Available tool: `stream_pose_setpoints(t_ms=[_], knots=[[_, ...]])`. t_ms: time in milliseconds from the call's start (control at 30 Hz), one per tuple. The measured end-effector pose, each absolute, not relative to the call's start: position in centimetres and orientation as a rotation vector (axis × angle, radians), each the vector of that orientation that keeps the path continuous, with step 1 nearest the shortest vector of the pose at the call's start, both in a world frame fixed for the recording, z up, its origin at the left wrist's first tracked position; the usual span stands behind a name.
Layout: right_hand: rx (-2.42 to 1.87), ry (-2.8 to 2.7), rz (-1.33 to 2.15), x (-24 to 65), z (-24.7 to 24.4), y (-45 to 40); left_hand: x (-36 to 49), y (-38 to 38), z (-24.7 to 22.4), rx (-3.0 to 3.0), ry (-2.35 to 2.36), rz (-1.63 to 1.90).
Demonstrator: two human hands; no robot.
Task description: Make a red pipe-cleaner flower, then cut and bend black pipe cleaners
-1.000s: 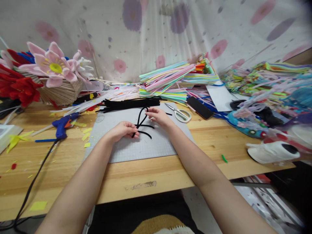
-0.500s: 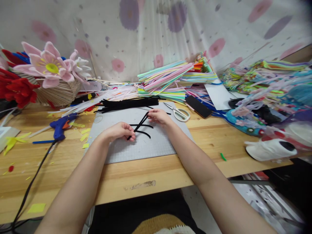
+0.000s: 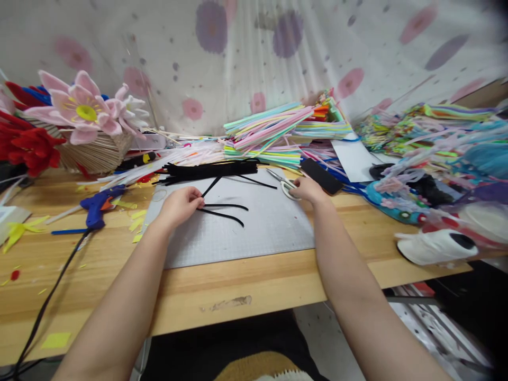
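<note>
My left hand (image 3: 183,205) is closed on a black pipe cleaner (image 3: 212,186) that slants up from its fingertips. Two more black pipe cleaners, curved at their right ends, extend rightward beside these fingers over the grey cutting mat (image 3: 254,238); whether the hand also grips them I cannot tell. My right hand (image 3: 308,189) is at the mat's upper right, its fingers closed around the handles of the scissors (image 3: 286,186). The blades point up and left, lying on the mat. Behind the left hand rests a bundle of black pipe cleaners (image 3: 210,169).
A blue glue gun (image 3: 97,205) with its cord lies at left among yellow scraps. Pink and red fuzzy flowers (image 3: 85,111) stand behind it. Pastel pipe cleaners (image 3: 270,127) are piled at the back. Right are a black phone (image 3: 320,175) and a white thread spool (image 3: 436,246).
My right hand has let go of the black pipe cleaner and moved right onto the scissors' handles. My left hand has shifted slightly left and up, still with the black pipe cleaner.
</note>
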State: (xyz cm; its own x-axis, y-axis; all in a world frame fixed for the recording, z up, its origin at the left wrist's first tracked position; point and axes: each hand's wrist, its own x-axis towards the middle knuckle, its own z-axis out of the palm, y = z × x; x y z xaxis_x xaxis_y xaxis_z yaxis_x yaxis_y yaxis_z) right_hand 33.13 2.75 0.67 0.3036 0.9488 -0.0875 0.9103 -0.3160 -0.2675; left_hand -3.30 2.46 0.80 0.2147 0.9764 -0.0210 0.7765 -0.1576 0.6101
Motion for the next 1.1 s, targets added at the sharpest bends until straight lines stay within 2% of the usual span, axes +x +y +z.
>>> stream_pose_setpoints(t_ms=[167,267,333,467,633,733,833,1100], knots=[[-2.436,-1.699,0.286,32.7,0.1,3.0,-2.7,2.4,0.3,2.312,1.965,0.454],[-2.229,-1.475,0.415,32.8,1.0,2.9,-2.9,2.8,-0.2,2.353,2.0,0.447],[-1.901,-1.285,0.614,32.6,1.6,2.8,-3.1,3.0,-0.6,2.366,1.996,0.484],[-1.194,-0.99,1.231,29.8,2.0,2.8,-3.2,3.1,-1.5,2.298,1.887,0.697],[-0.682,-0.874,1.91,24.6,0.9,2.5,-3.1,3.0,-2.0,1.701,1.501,0.982],[-0.604,-0.878,2.191,23.0,0.0,2.2,-3.3,3.1,-1.4,1.333,1.321,0.991],[-0.595,-0.873,2.357,22.5,-0.8,2.1,-3.4,3.0,-0.7,1.218,1.291,0.974],[-0.579,-0.842,2.419,21.9,-1.7,2.7,-2.2,2.2,-0.5,1.265,1.299,0.833]])
